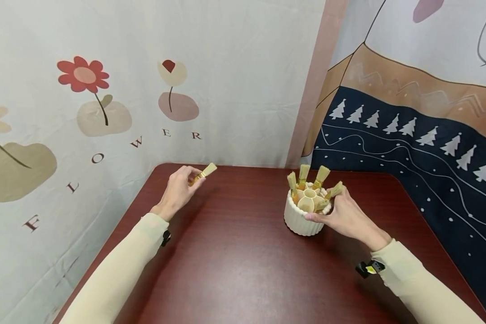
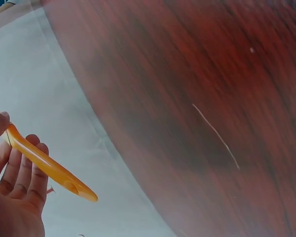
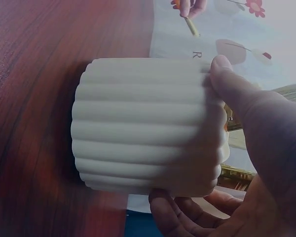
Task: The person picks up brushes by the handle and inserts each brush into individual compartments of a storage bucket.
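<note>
In the head view my left hand point(image 1: 178, 186) pinches a flat paintbrush point(image 1: 206, 172) over the table's far left part, its pale bristles pointing up and right. The left wrist view shows the brush's orange handle point(image 2: 54, 168) crossing below the fingers. To the right, my right hand point(image 1: 350, 218) grips a cream ribbed brush holder point(image 1: 301, 224) near its rim, thumb on the near side and fingers round the right side. Several paintbrushes point(image 1: 303, 173) stand bristles up in the holder's outer compartments, round a central round one point(image 1: 309, 193). The right palm hides part of the rim.
A dark red wood-grain table point(image 1: 235, 261) lies under both hands. Behind it hangs a pale cloth point(image 1: 243, 90) with printed flowers and letters. A dark blue cloth with white trees point(image 1: 389, 153) hangs along the right side.
</note>
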Demonstrator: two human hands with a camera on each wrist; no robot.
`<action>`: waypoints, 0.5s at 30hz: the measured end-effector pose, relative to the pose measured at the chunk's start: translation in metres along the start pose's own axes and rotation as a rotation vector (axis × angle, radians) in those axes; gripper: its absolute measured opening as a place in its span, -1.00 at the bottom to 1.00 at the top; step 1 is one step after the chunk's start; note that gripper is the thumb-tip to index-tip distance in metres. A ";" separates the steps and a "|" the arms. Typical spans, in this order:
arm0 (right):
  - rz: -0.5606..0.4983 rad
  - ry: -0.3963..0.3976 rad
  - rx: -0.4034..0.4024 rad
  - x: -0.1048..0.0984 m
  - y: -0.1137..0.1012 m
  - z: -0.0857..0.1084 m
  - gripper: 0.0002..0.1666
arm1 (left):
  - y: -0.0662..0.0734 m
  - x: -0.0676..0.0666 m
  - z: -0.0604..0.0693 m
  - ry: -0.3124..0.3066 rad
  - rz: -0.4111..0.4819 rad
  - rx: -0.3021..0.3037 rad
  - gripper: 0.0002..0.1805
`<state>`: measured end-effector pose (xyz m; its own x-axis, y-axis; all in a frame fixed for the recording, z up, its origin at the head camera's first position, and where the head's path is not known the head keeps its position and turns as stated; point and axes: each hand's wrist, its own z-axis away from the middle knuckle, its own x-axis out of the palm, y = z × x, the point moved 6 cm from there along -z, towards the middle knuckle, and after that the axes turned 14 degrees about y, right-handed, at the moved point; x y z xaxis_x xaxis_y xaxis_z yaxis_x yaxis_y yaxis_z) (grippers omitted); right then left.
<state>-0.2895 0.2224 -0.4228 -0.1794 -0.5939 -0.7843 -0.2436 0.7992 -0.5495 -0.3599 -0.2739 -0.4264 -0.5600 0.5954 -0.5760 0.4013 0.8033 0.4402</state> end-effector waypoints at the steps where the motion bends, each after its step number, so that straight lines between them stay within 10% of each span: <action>1: 0.004 0.001 0.000 0.000 0.000 0.000 0.34 | 0.001 0.000 0.000 0.008 0.002 0.008 -0.75; 15: -0.008 0.003 -0.074 -0.007 0.003 -0.004 0.19 | 0.035 -0.005 0.003 0.084 0.036 0.053 -0.75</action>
<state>-0.2931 0.2286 -0.4174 -0.1803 -0.6008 -0.7788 -0.3148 0.7854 -0.5330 -0.3412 -0.2493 -0.4098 -0.6025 0.6221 -0.4999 0.4589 0.7825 0.4207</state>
